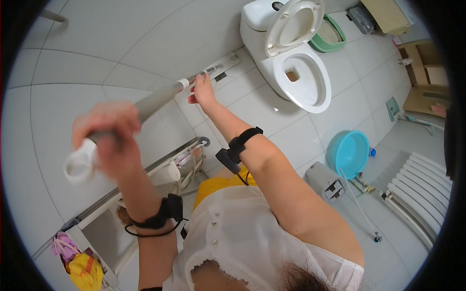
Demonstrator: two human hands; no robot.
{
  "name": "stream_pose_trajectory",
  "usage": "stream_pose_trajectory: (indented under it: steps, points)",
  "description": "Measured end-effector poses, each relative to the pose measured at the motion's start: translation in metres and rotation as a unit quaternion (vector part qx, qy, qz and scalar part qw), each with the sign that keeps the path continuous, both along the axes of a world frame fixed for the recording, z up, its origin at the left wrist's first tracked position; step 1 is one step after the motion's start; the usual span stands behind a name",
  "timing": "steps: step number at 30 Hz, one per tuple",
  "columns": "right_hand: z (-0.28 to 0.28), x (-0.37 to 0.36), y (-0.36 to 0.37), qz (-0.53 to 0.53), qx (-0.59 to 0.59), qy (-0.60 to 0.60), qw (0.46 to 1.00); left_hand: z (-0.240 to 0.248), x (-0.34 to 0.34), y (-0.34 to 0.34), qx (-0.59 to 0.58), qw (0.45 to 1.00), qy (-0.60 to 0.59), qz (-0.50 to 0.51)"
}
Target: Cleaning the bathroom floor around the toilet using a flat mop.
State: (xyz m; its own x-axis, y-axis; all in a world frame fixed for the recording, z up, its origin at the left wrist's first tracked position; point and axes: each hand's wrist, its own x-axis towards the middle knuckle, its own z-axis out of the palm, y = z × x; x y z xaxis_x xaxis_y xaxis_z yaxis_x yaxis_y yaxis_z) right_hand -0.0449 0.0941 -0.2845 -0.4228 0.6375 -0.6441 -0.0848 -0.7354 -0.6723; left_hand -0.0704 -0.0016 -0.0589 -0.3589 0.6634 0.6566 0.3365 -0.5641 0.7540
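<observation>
A long pole with a grey grip [158, 101] and a white ring-shaped end cap [79, 162] slants across the left, like a mop handle. Near its top end, my left hand [114, 138] is wrapped round the grip, smeared by motion. Farther along, past a white collar [182, 84], my right hand [203, 90] holds the thinner metal part, its lower fingers loosely curled. The pole runs toward a pale strip [233, 62] at the foot of the wall; I cannot make out what kind of head it has. Black straps with small boxes sit on both my forearms.
A white toilet [310, 92] with raised lid stands ahead, beside a green litter tray [335, 46]. At right are a blue basin [361, 150], a grey bin [318, 175] and a white radiator [421, 186]. A shelf unit [196, 167] and washbasin [109, 237] line the left.
</observation>
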Motion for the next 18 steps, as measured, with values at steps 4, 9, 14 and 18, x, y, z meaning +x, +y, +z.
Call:
stream_pose_trajectory:
  steps: [4, 9, 14, 18]
  points:
    - [-0.032, 0.009, -0.006, 0.135, 0.365, -0.134, 0.911, -0.061, -0.021, 0.037, -0.067, 0.982, -0.161, 0.066]
    - [-0.036, 0.059, -0.017, 0.194, 0.288, -0.137, 0.928, -0.027, -0.002, 0.059, -0.169, 0.976, -0.134, 0.021]
    - [-0.039, 0.114, -0.006, 0.142, 0.265, -0.158, 0.941, 0.048, 0.045, 0.079, -0.031, 0.988, -0.127, -0.083]
    - [-0.031, 0.162, -0.018, 0.121, 0.357, -0.236, 0.896, 0.108, 0.087, 0.078, -0.084, 0.972, -0.119, -0.186]
